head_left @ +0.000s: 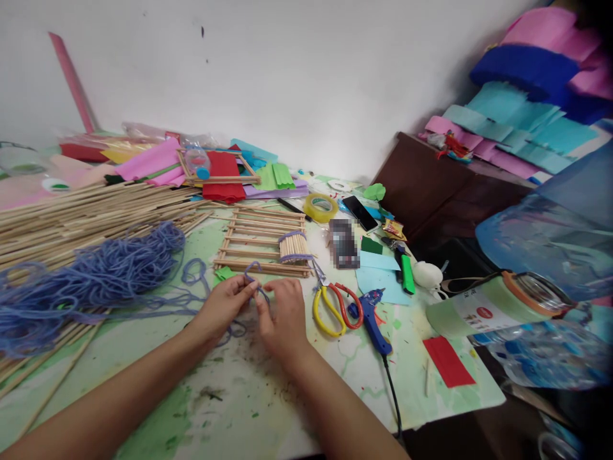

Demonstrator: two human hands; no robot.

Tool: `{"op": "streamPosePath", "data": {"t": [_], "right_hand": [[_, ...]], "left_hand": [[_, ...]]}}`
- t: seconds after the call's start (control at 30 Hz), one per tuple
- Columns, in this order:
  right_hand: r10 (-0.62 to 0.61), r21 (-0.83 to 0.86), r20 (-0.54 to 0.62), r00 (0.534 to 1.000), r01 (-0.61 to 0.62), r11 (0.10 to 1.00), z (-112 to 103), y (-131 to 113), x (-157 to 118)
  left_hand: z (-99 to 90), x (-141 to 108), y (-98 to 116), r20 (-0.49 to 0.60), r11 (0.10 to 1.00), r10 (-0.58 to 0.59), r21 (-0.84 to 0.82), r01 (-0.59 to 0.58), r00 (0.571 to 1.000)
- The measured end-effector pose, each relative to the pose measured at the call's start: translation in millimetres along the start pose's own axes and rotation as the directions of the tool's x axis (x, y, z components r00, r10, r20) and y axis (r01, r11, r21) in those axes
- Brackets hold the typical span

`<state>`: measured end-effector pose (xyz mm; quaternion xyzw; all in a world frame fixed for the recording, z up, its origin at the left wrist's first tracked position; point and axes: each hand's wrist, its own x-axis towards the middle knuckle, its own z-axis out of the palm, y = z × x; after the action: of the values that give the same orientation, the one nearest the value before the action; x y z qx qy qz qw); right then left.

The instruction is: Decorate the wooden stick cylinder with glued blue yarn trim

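Observation:
Both hands meet over the table at the centre, fingers pinched on a strand of blue-purple yarn point(261, 291). My left hand point(230, 297) is closed on the yarn, thumb against fingers. My right hand point(285, 313) pinches the same strand beside it. Just beyond them lies a frame of thin wooden sticks point(249, 246), with a small bundle of short sticks point(293, 246) bound by yarn at its right part. A tangled heap of yarn point(110, 268) is to the left, with loose loops running toward my hands. Red-and-yellow-handled scissors point(330, 310) lie right of my right hand.
Long wooden sticks point(62, 217) cover the left side. At right lie a blue glue gun point(376, 319), a green box cutter point(407, 275), a dark phone point(360, 213) and a green bottle point(479, 306). Yellow tape point(320, 207) and coloured paper point(275, 177) lie behind the frame.

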<state>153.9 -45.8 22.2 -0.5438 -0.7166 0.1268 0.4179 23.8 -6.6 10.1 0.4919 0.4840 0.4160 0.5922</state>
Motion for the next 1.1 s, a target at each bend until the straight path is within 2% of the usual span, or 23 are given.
{"op": "streamPosePath", "data": {"t": [0.07,0.13,0.2,0.23,0.37,0.5,0.6,0.7,0.83,1.0,1.1], "right_hand": [[0.147,0.173,0.004,0.989,-0.146,0.974,1.8,3.8,2.5],[0.263,0.343,0.119,0.957,-0.289,0.894,5.5,8.3,5.6],[0.311,0.427,0.247,0.918,-0.391,0.815,8.4,11.6,8.6],[0.315,0.427,0.283,0.906,-0.414,0.804,8.8,12.5,9.9],[0.319,0.268,0.295,0.901,-0.398,0.877,4.2,12.8,13.0],[0.366,0.136,0.271,0.890,-0.412,0.901,-0.9,14.7,14.3],[0.394,0.220,0.338,0.855,-0.479,0.850,-2.6,17.7,16.7],[0.394,0.365,0.441,0.806,-0.562,0.742,-5.2,18.6,19.8],[0.364,0.470,0.483,0.797,-0.586,0.660,-9.8,15.6,21.5],[0.376,0.407,0.435,0.818,-0.551,0.729,-9.3,14.4,20.1],[0.392,0.349,0.420,0.819,-0.544,0.763,-6.5,16.3,19.7]], "left_hand": [[0.5,-0.2,3.3,0.031,0.995,0.057,0.086,-0.059,0.998],[0.9,-0.5,6.4,0.077,0.979,0.109,0.165,-0.120,0.991],[0.5,-0.9,8.8,0.116,0.953,0.142,0.253,-0.168,0.983],[0.0,-1.0,9.8,0.125,0.933,0.150,0.309,-0.182,0.981],[-3.8,-0.7,12.4,0.145,0.817,0.138,0.542,-0.196,0.980],[-6.2,0.4,12.6,0.166,0.794,0.094,0.582,-0.175,0.982],[-7.6,2.4,11.6,0.176,0.833,0.053,0.535,-0.141,0.983],[-10.8,5.3,11.0,0.224,0.890,0.000,0.444,-0.102,0.975],[-17.8,8.7,13.1,0.292,0.922,-0.011,0.374,-0.103,0.956],[-23.0,10.2,18.4,0.364,0.887,0.037,0.416,-0.198,0.931],[-21.7,9.2,20.4,0.361,0.812,0.082,0.515,-0.273,0.929]]}}
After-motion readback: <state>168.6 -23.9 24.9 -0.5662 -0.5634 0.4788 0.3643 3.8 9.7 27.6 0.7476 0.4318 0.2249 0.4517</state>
